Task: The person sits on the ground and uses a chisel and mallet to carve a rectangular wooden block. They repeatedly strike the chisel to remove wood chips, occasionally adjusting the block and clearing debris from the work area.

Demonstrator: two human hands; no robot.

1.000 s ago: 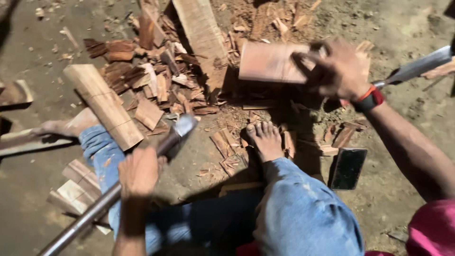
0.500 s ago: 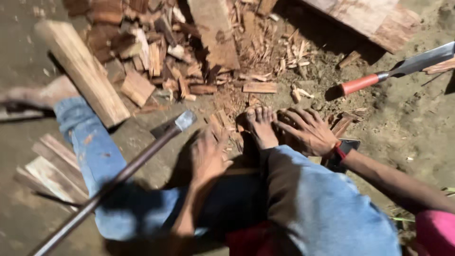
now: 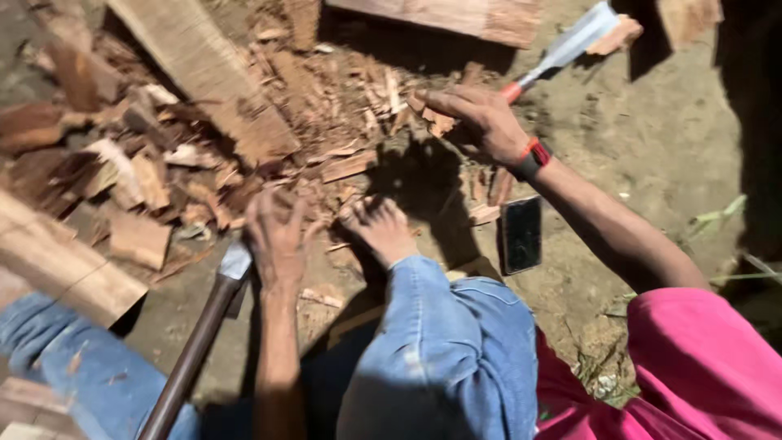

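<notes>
- Head view looks straight down: the person sits on bare dirt ground [image 3: 652,138], jeans-clad knee up, bare foot [image 3: 381,228] planted among wood scraps.
- The right hand [image 3: 481,118] reaches out to the red handle of a broad-bladed chisel [image 3: 570,45] lying on the ground; fingers spread, resting over the handle end, not closed round it.
- The left hand [image 3: 277,236] hovers palm down, fingers apart and curled, gripping nothing, just beside the head of a hammer [image 3: 232,265] whose long dark handle runs down-left.
- A heap of split wood chips [image 3: 163,171] lies left, a long plank [image 3: 204,73] above it.
- A dark phone [image 3: 521,235] lies flat near the right forearm.
</notes>
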